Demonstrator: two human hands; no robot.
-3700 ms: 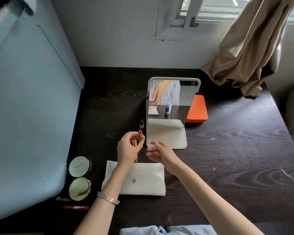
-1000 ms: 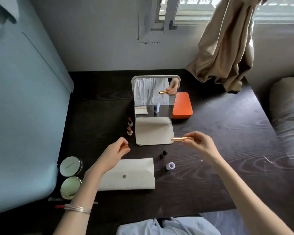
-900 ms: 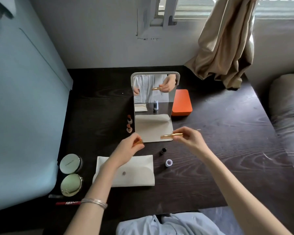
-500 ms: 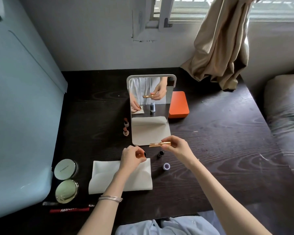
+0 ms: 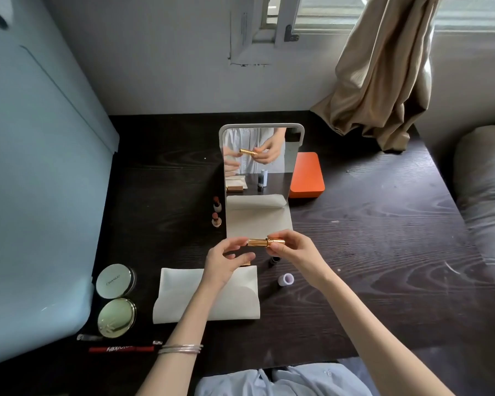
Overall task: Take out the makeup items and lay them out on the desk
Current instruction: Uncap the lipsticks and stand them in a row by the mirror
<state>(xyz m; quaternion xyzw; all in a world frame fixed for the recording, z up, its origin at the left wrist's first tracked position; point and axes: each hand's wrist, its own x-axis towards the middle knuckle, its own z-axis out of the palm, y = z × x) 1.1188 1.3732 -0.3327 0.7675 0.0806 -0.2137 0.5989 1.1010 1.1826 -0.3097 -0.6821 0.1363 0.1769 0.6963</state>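
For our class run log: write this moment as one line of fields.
hands: both hold gold lipstick tube above desk | left hand | right hand | pouch flat | stage: laying out

I'm counting two round compacts (image 5: 115, 280), two standing lipsticks (image 5: 217, 204), one gold tube (image 5: 265, 242), one pouch (image 5: 183, 298), one mirror (image 5: 259, 155).

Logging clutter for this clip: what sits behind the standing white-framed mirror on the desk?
An orange rounded box shows behind the standing white-framed mirror, sticking out past its right edge on the dark wooden desk. Its left part, and anything directly behind the mirror, is covered.
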